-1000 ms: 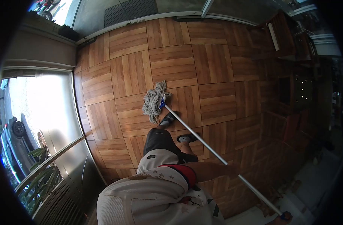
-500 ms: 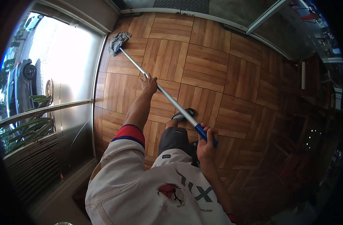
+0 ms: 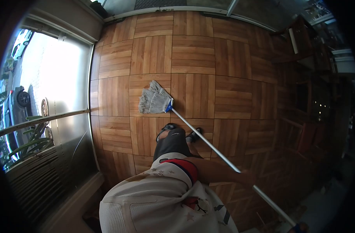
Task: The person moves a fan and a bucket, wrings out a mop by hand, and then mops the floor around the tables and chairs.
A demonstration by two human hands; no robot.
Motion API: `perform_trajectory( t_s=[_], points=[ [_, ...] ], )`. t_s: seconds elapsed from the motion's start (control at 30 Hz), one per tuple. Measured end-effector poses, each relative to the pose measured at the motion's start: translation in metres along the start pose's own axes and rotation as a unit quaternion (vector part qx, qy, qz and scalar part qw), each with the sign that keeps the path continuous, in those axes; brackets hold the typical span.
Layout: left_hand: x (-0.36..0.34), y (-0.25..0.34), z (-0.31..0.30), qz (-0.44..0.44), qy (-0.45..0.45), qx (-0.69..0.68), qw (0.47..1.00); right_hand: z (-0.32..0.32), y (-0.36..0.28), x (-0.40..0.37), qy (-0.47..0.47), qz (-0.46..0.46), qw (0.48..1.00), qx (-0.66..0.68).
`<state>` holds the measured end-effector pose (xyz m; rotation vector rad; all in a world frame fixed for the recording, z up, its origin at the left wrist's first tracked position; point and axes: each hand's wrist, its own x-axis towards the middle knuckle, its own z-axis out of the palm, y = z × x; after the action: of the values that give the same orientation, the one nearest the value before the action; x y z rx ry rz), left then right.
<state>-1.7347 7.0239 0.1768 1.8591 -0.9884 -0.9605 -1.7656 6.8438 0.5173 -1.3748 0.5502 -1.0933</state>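
A mop with a grey string head (image 3: 155, 99) and blue clamp lies spread on the wood-patterned floor, in front of the person's feet. Its silver pole (image 3: 208, 143) runs down to the lower right. My left hand (image 3: 246, 178) is wrapped round the middle of the pole, dim and slightly blurred. At the pole's far end, by the bottom right edge, my right hand (image 3: 300, 227) grips the handle, only partly in view and dark.
A glass door frame (image 3: 92, 77) stands at the left, with plants (image 3: 37, 136) and parked cars (image 3: 20, 101) beyond it. Dark wooden furniture (image 3: 301, 42) is at the right. A wall ledge (image 3: 78, 202) runs at the lower left.
The mop head has come from the far left floor nearer to the feet, its strings now fanned out. Both hands have moved right and down with the pole.
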Motion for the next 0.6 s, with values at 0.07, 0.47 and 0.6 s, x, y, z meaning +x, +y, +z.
perform_trajectory(
  t_s=[0.07,0.47,0.6],
  points=[
    [0.055,0.041,0.08,0.132,0.026,0.011,0.991,-0.034,-0.059,-0.001,0.049,-0.077,0.995,0.028],
    [-0.225,-0.172,0.075,-0.179,0.044,0.09,0.979,-0.138,0.139,-0.17,-0.031,0.215,0.976,-0.005],
    [-0.452,-0.315,0.067,-0.442,0.21,0.186,0.852,-0.04,0.176,-0.432,-0.179,0.478,0.858,0.05]
  ],
)
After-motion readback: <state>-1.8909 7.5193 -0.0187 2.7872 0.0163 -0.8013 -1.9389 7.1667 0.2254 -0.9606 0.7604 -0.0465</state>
